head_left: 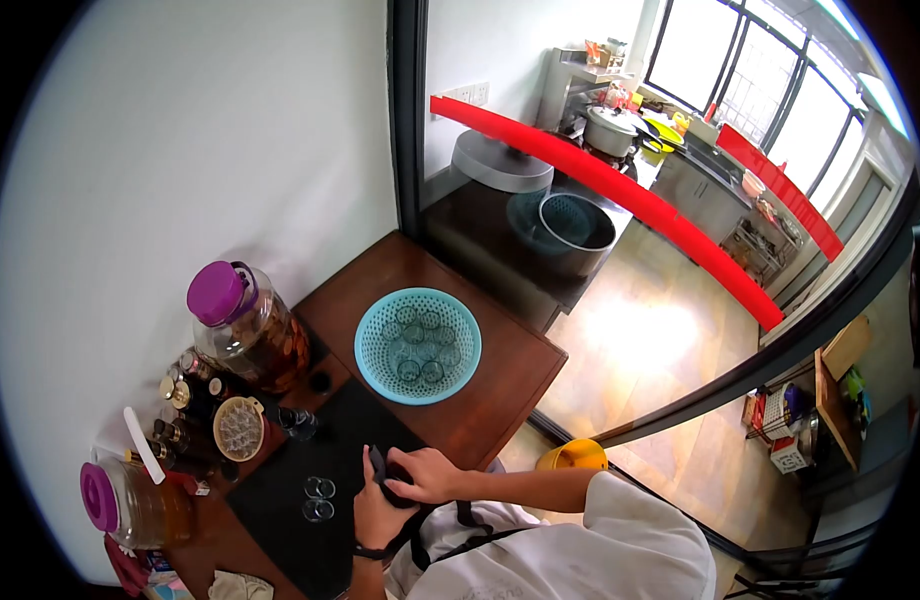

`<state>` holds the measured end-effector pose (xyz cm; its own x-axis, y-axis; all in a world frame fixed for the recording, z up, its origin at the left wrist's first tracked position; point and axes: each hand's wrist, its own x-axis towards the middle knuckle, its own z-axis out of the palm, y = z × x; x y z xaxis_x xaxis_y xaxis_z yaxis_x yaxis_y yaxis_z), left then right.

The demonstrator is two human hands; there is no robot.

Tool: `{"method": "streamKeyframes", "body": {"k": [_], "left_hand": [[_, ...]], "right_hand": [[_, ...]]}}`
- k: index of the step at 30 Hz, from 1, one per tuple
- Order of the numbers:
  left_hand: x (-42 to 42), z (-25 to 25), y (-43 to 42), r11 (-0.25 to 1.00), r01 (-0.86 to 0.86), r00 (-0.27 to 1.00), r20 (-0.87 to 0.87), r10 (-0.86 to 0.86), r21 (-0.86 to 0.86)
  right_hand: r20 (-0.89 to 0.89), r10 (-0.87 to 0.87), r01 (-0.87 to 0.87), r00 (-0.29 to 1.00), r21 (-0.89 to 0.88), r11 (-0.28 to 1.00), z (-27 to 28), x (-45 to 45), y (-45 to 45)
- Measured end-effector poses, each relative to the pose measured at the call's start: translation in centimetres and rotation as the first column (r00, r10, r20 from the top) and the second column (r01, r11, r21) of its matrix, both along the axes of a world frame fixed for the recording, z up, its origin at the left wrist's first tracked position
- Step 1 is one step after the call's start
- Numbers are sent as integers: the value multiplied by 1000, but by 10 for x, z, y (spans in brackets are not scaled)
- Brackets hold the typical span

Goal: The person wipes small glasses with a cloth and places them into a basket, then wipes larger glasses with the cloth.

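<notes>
My right hand (pixel 427 476) is closed, its fingers curled against a dark, soft-looking black piece (pixel 382 468) that looks like cloth. Directly beside it, my left hand (pixel 380 516) wears a black band at the wrist and grips the same black piece from the other side. Whether anything sits inside the black piece is hidden. Two small clear glasses (pixel 320 499) are on the black mat (pixel 280 495), left of my hands. Beyond my hands, a light-blue plastic basket (pixel 365 375) holds several clear glasses.
A purple-lidded jar (pixel 250 335) and another jar (pixel 145 505) stand along the wall with small dark bottles (pixel 190 398) and a round container (pixel 239 429) between them. The brown table (pixel 500 375) ends near a glass partition with red stripes (pixel 620 185). A yellow bucket (pixel 575 455) is on the floor.
</notes>
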<state>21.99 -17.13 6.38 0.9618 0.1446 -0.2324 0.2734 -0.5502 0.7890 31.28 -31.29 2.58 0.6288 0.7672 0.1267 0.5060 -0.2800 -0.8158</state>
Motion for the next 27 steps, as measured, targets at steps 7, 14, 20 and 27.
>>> {"method": "streamKeyframes", "body": {"k": [7, 14, 20, 27], "left_hand": [[2, -31, 18, 891, 310, 949, 172, -266, -332], [1, -22, -6, 966, -29, 980, 199, -23, 256], [-7, -22, 22, 957, 147, 981, 157, -110, -250], [-11, -22, 16, 845, 117, 973, 231, 7, -521]], "right_hand": [[153, 258, -284, 954, 183, 941, 13, 5, -10], [-314, -159, 89, 936, -225, 970, 0, -6, 9], [-402, 13, 19, 916, 77, 997, -5, -11, -4], [-529, 182, -25, 829, 291, 956, -6, -4, -4]]}}
